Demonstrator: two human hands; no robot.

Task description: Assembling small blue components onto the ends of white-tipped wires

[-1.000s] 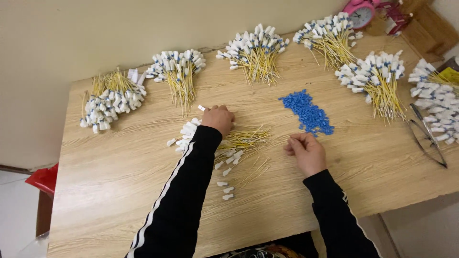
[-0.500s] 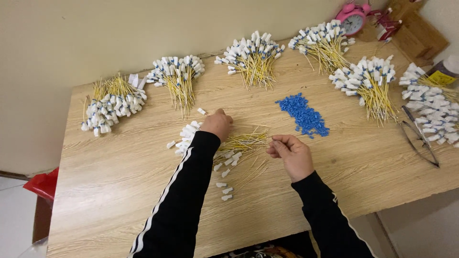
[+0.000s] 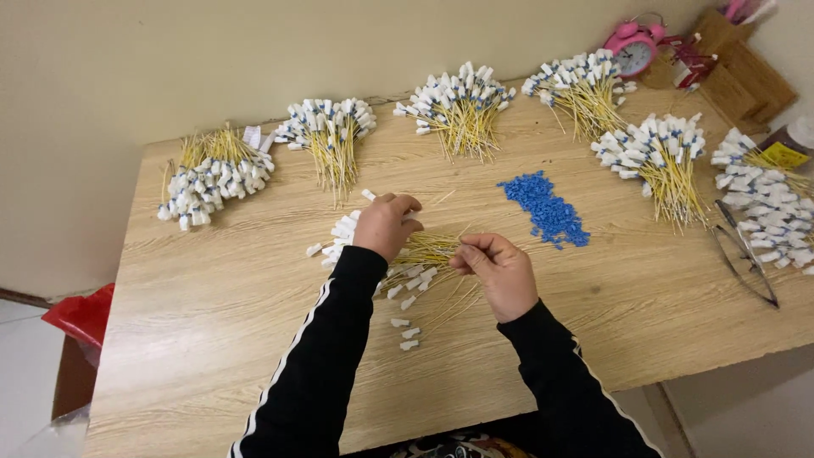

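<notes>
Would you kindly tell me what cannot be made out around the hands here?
- Head view: right hand fingers curl shut, hiding what they pinch.
- Left hand covers part of the loose pile of thin yellow sticks.
- Small blue plastic beads: too small to tell shape.

Black sleeves, white side stripes

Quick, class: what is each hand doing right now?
Left hand: curled on the loose yellow wires; grip unclear.
Right hand: fingers pinched on those wires' ends.
</notes>
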